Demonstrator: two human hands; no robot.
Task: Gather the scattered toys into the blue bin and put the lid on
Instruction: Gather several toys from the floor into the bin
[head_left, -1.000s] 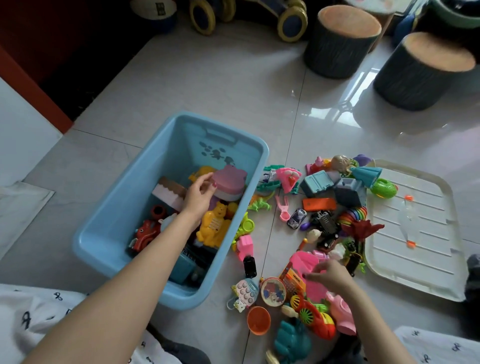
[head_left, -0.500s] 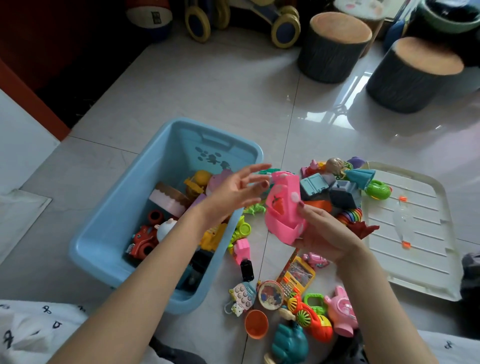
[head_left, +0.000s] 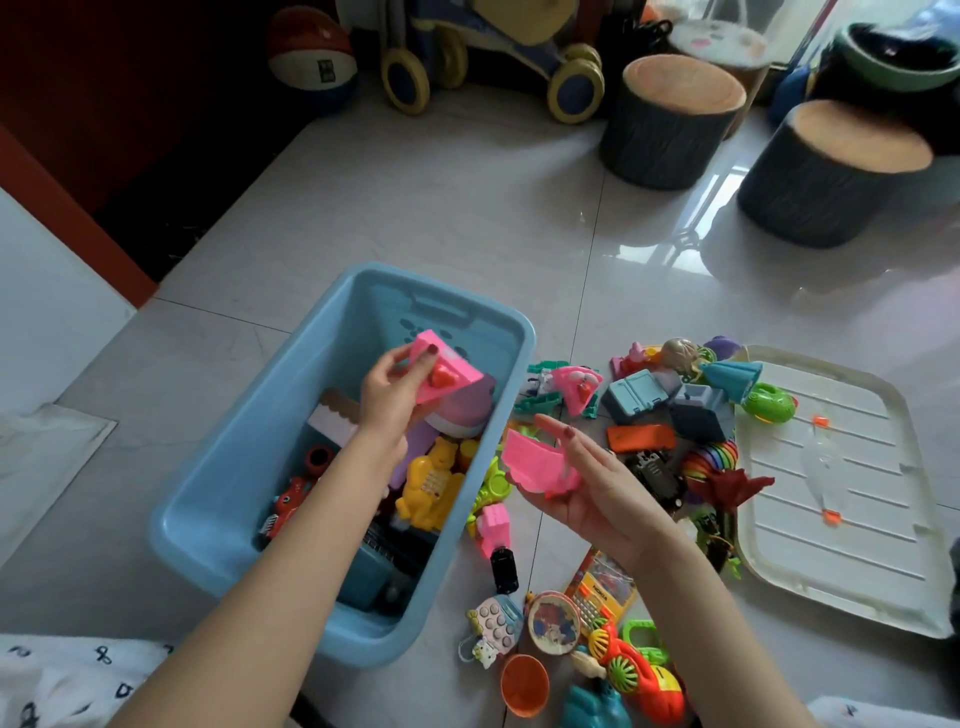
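While the left hand (head_left: 387, 397) is hovering over the blue bin (head_left: 332, 457), its fingers (head_left: 410, 371) are curling round a pink wedge-shaped toy (head_left: 444, 374) with a red knob on its face, holding it above the toys already lying inside: a yellow bear (head_left: 431, 491), a red vehicle (head_left: 288, 506) and a pink-and-white piece among them. The right hand (head_left: 587, 486) is lying palm up just right of the bin's rim, fingers nearly straight, and a second pink piece (head_left: 537, 465) is resting on them rather than being gripped. Many toys are sitting scattered on the tiled floor (head_left: 467, 208) between the bin and the clear lid (head_left: 841, 488), which is lying flat at the right with some toys touching its left edge. Nearest the person, an orange cup (head_left: 524, 685), a round picture disc (head_left: 554, 622) and a yellow toy phone (head_left: 602, 592) are lying close together. Two stump-shaped stools (head_left: 675, 119) are standing at the far side.
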